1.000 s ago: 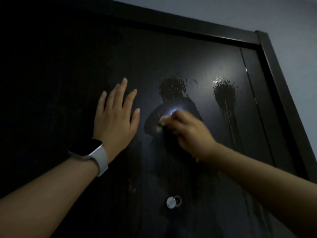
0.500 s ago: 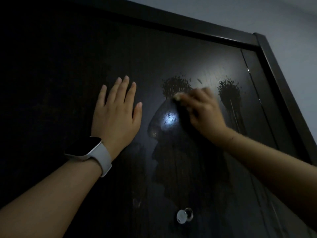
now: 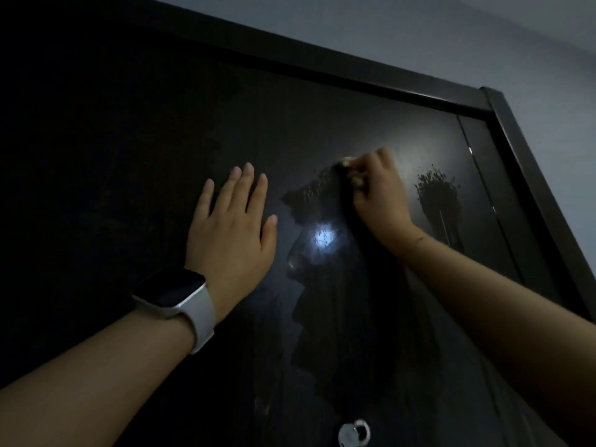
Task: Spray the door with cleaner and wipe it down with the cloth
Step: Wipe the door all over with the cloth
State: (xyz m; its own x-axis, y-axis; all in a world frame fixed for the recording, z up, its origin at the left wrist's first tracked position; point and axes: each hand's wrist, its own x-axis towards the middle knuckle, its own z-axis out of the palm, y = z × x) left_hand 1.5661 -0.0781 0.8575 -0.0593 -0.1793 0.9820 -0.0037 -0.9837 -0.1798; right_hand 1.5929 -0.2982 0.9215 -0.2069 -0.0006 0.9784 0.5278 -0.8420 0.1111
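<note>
The right hand (image 3: 380, 201), clutching the cloth (image 3: 350, 171), has swept higher up the door (image 3: 129, 156); left hand (image 3: 230, 230) stays flat.

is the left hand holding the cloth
No, the left hand lies flat and open against the door, while the right hand wipes with the cloth.

**Free room on the door**

The door (image 3: 129, 156) is bare above and to the left of the left hand (image 3: 230, 227), which lies flat on it with fingers (image 3: 248, 185) spread. Right of that hand, the right hand (image 3: 379, 198) and its forearm block the middle. Beyond it, a spray patch (image 3: 438, 198) sits close to the door frame (image 3: 529, 175), leaving a narrow strip. Low down, the knob (image 3: 353, 433) sticks out.
</note>
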